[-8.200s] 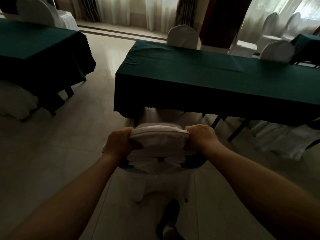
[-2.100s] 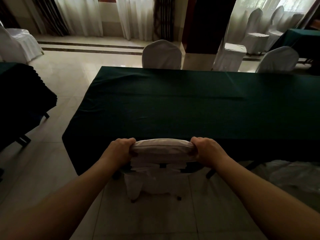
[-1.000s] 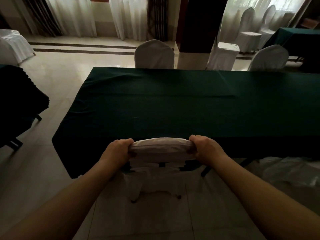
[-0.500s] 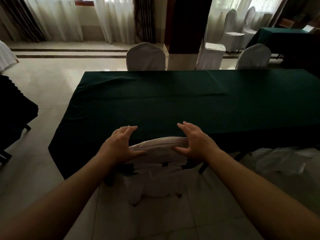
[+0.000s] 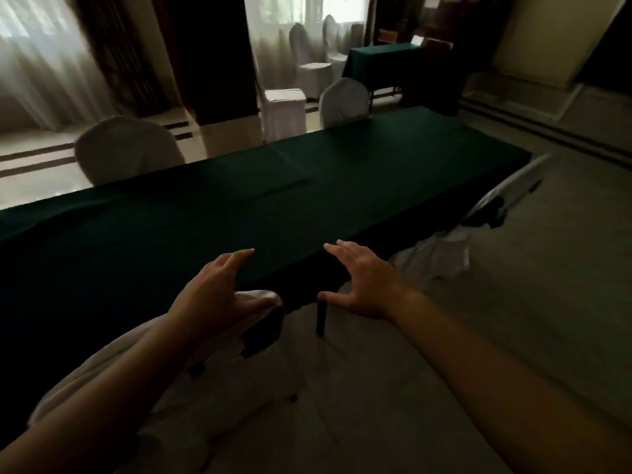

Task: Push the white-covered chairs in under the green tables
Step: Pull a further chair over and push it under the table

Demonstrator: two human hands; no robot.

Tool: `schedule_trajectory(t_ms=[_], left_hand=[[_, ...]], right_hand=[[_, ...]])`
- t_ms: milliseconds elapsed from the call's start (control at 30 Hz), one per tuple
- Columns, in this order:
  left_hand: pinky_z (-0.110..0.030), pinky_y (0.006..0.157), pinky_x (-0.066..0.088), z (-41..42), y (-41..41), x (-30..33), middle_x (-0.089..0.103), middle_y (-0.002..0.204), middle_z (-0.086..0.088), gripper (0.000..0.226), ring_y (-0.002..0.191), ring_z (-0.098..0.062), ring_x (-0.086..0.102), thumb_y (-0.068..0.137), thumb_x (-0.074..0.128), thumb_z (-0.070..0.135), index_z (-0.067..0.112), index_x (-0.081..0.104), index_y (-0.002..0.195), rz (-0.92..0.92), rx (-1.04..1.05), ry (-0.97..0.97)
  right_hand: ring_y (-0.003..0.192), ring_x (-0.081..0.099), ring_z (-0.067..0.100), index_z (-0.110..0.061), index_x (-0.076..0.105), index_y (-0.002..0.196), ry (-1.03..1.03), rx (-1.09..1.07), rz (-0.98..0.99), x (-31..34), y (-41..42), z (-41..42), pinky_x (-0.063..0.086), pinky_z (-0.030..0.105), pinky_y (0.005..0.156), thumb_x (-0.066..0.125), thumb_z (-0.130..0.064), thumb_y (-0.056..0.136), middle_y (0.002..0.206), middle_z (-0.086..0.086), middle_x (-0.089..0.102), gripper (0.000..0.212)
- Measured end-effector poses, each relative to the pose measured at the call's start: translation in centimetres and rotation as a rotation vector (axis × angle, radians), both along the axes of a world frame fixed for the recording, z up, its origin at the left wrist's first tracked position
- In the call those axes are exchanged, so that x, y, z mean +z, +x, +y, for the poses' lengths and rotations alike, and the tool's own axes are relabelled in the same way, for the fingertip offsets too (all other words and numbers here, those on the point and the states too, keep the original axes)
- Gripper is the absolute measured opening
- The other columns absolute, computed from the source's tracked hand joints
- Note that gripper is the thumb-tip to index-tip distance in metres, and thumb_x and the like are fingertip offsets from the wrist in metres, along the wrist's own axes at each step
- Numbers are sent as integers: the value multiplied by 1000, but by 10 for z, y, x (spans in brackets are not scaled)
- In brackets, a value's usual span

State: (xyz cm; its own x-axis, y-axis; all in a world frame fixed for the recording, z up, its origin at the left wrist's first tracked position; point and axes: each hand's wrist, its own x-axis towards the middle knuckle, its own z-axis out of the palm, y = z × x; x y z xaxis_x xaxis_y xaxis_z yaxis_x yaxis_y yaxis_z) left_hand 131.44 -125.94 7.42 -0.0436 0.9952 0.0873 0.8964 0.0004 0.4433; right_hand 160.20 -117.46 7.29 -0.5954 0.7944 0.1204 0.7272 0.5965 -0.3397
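While fingers point(image 5: 239, 258) splay, tablecloth point(image 5: 273, 200) lies smooth.

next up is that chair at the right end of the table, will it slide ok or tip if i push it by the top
The chair already looks tilted, so a high push may tip it. Its loose cover bunches on the floor and may drag; the glossy tiles should help sliding.

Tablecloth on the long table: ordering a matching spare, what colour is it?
Plain dark green tablecloth, seen in the head view.
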Motion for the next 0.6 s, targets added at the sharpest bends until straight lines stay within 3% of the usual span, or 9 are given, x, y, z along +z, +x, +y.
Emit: schedule_trajectory(t_ms=[233, 600], left_hand=[[-43, 99, 44, 114, 200, 28, 42, 144, 3, 104, 125, -21, 45, 54, 60, 87, 42, 26, 142, -25, -171, 21], [-39, 91, 49, 292, 461, 23, 49, 136, 2, 93, 113, -19, 53, 63, 68, 74, 36, 33, 140, -129, -364, 77]], right_hand=[[141, 26, 22, -29, 24, 152, 52, -211, -3, 30, 223, 57, 32, 42, 111, 63, -70, 77, 156, 3, 29, 94], [138, 30, 21, -33, 25, 151, 115, -472, -69, 43, 480, 159, 39, 39, 104, 66, -64, 80, 156, 0, 29, 89]])
